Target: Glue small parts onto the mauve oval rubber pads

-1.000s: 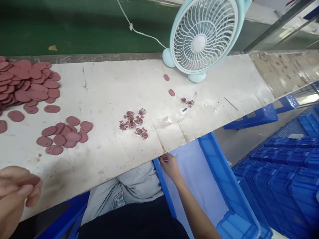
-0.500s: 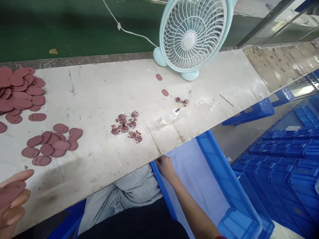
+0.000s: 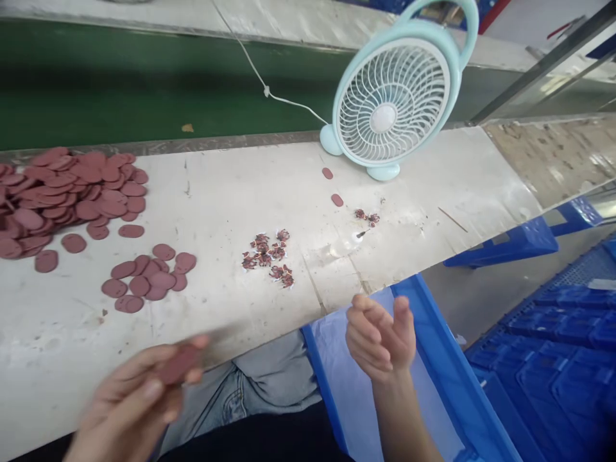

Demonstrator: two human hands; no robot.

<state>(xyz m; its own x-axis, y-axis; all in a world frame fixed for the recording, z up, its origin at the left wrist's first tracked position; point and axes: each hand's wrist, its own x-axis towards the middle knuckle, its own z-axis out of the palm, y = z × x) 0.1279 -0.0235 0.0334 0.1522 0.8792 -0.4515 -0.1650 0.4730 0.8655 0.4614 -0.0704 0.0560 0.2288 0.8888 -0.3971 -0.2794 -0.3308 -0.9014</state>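
Head view: our left hand (image 3: 139, 391), lower left, pinches a reddish oval disc (image 3: 179, 364); our right hand (image 3: 382, 333), lower right of center, is open and empty over the blue bin (image 3: 433, 359); fan (image 3: 392, 102) upper right, disc pile (image 3: 72, 196) upper left.

Long pale worktable (image 3: 231, 192); green strip (image 3: 120, 96) behind; blue crates (image 3: 553, 366) stacked at right, grey floor (image 3: 447, 298).

I see the L hand (image 3: 137, 394) has swung in from far L, disc (image 3: 178, 364) w/ it, nearer the R hand (image 3: 380, 340), which has left the worktop (image 3: 216, 192) edge, now loosely open over the crate (image 3: 436, 340). Fan handle (image 3: 470, 32) now in view.
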